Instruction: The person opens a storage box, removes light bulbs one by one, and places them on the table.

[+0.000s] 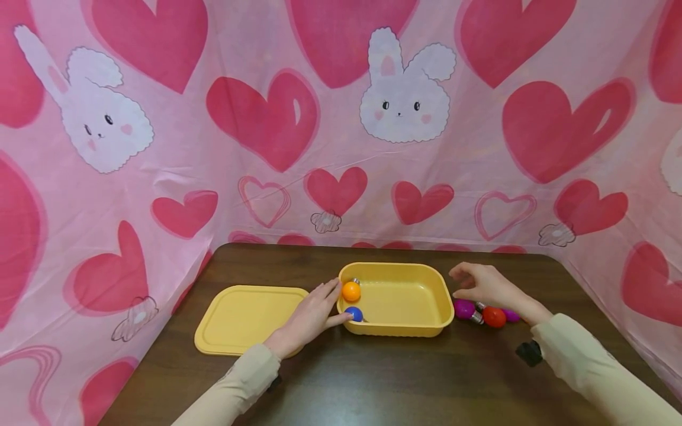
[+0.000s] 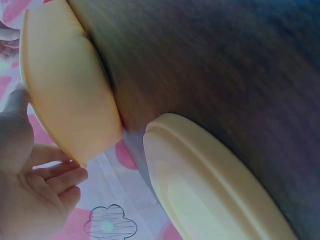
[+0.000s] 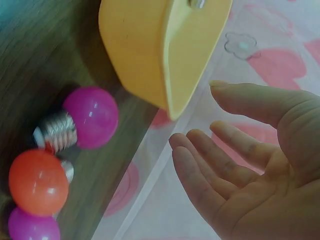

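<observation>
A yellow box (image 1: 405, 330) stands on the table, with an orange bulb (image 1: 351, 291) and a blue bulb (image 1: 354, 313) at its left end. My left hand (image 1: 311, 313) touches the box's left rim, thumb by the blue bulb; in the left wrist view its fingers (image 2: 62, 177) lie along the rim. My right hand (image 1: 487, 287) is raised just right of the box, fingers relaxed and holding nothing. Below it lie a purple bulb (image 3: 92, 117), a red bulb (image 3: 39, 182) and another purple bulb (image 3: 34, 225).
The yellow lid (image 1: 247, 319) lies flat on the dark wooden table (image 1: 362, 378), left of the box and partly behind my left hand. A pink cloth (image 1: 341, 136) with hearts and rabbits hangs behind the table and at both sides.
</observation>
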`<action>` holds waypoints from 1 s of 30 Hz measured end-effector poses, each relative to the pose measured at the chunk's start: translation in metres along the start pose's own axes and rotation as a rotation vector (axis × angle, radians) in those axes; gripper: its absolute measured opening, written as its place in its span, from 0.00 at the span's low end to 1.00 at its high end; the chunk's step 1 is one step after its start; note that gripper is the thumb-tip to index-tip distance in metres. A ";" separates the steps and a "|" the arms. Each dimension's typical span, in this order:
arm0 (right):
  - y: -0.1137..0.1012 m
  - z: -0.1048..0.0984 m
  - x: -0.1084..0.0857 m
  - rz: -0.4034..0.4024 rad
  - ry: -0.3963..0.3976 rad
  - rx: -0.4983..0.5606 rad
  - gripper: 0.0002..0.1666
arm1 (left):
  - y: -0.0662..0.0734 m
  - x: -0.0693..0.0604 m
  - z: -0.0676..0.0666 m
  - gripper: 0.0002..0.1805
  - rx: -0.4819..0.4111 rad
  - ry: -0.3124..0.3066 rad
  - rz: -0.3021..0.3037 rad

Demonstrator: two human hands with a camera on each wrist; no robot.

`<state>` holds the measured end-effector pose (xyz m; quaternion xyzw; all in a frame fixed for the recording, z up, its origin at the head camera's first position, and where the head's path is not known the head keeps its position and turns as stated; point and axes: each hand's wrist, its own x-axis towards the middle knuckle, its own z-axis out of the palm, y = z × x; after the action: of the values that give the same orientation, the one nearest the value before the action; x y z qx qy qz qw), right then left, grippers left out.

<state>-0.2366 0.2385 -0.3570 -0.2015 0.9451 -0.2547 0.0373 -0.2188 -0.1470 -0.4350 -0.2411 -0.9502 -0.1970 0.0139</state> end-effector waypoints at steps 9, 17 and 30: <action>-0.016 0.018 0.017 -0.082 -0.017 0.017 0.21 | -0.001 0.000 -0.001 0.45 0.025 0.020 0.019; -0.035 0.040 0.033 -0.132 -0.077 0.073 0.20 | 0.000 0.001 -0.001 0.44 0.063 0.043 0.053; -0.069 0.076 0.056 -0.196 -0.176 0.064 0.21 | -0.001 0.003 -0.003 0.44 0.174 0.108 0.172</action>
<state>-0.2502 0.1262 -0.3875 -0.3129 0.9054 -0.2684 0.1014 -0.2228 -0.1479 -0.4321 -0.3086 -0.9374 -0.1246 0.1024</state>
